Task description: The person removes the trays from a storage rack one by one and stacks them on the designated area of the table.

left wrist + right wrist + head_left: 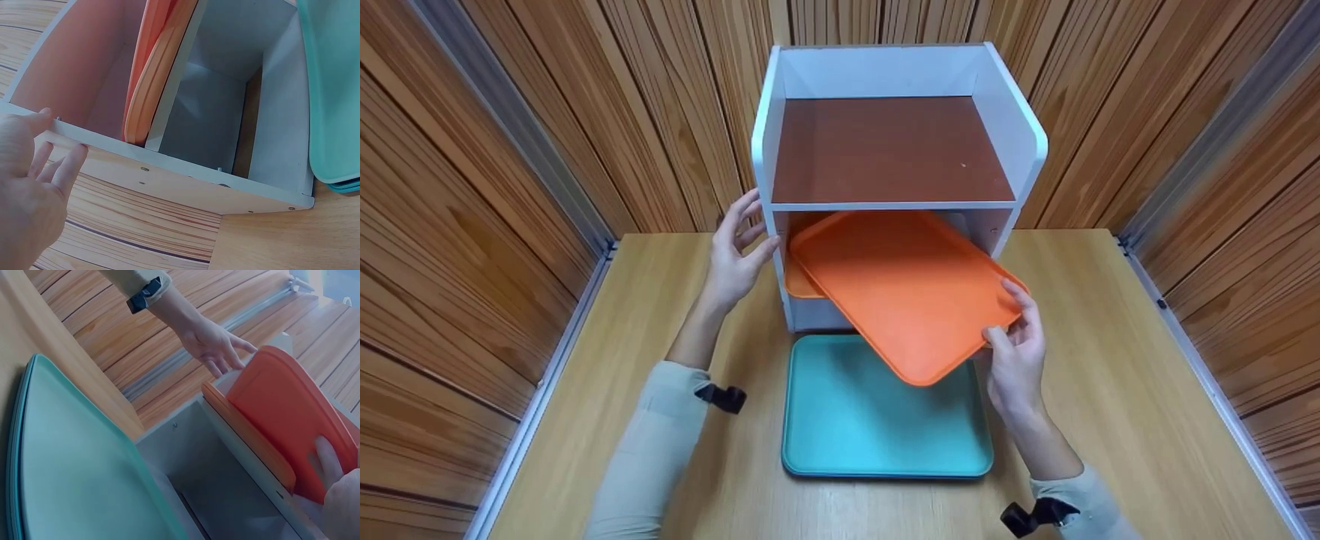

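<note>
An orange tray (pixel 911 292) slants out of the middle compartment of a small white shelf unit (pixel 1027 142). My right hand (pixel 1020 356) pinches its near right corner, thumb on top. Beneath it, more orange tray edge (pixel 801 279) shows inside the compartment; the left wrist view also has stacked orange rims (pixel 147 112) there. My left hand (pixel 737 259) touches the unit's left side panel, thumb near the front edge and fingers loosely extended along the outside. A stack of teal trays (pixel 885 427) lies on the table in front of the unit, partly under the overhanging orange tray.
The unit's top shelf (pixel 885 150) has a brown surface between raised white sides. Below the orange trays is a lower compartment (pixel 208 118), seen in the left wrist view. Wood-pattern walls (pixel 472 225) enclose the wooden table (pixel 1110 337) at the back and sides.
</note>
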`<state>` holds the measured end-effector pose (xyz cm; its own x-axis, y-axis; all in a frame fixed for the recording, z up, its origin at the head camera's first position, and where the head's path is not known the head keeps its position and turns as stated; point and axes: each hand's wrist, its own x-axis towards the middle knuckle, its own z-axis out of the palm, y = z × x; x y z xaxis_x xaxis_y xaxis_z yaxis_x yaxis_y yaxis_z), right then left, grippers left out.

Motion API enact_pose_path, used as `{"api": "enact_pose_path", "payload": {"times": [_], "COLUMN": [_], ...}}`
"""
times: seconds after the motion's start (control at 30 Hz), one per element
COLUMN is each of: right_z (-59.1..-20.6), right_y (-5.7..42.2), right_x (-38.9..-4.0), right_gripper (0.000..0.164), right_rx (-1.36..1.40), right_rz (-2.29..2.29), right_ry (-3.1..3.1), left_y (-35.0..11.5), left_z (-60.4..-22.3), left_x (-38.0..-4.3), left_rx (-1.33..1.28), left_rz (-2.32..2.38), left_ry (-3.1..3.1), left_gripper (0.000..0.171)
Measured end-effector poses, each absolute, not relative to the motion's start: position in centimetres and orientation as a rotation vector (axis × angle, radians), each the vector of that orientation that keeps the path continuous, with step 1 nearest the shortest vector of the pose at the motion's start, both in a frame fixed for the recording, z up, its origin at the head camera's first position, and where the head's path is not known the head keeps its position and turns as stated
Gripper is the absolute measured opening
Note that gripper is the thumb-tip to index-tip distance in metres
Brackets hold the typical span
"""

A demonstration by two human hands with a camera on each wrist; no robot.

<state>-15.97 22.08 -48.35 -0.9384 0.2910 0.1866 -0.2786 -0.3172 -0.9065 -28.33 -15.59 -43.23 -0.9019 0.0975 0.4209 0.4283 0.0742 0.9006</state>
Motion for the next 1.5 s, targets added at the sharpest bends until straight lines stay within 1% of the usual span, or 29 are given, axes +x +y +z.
{"api": "enact_pose_path", "payload": {"times": [0.37, 0.8, 0.97, 1.23, 1.5], "right_z": [-48.8, -49.5, -49.5, -50.0, -50.6], "right_y": [24.5, 28.2, 29.3, 30.6, 31.7], "right_x": [-15.7, -16.0, -16.5, -16.9, -17.9], "right_gripper": [0.068, 0.071, 0.072, 0.076, 0.078], "right_rx": [0.053, 0.438, 0.515, 0.516, 0.679], "right_rz": [2.299, 2.444, 2.506, 2.56, 2.656], "right_ry": [-1.645, -1.59, -1.585, -1.645, -1.618], "left_y": [-15.6, -15.6, -15.6, -15.4, -15.4], "left_z": [-43.3, -43.3, -43.2, -43.1, -43.1], "left_x": [-28.3, -28.4, -28.3, -28.2, -28.4], "left_rx": [-0.538, -0.535, -0.53, -0.507, -0.492], "left_rz": [-1.914, -1.917, -1.92, -1.95, -1.933], "left_ry": [-2.095, -2.089, -2.087, -2.097, -2.098], "left_gripper": [0.069, 0.069, 0.07, 0.07, 0.071]}}
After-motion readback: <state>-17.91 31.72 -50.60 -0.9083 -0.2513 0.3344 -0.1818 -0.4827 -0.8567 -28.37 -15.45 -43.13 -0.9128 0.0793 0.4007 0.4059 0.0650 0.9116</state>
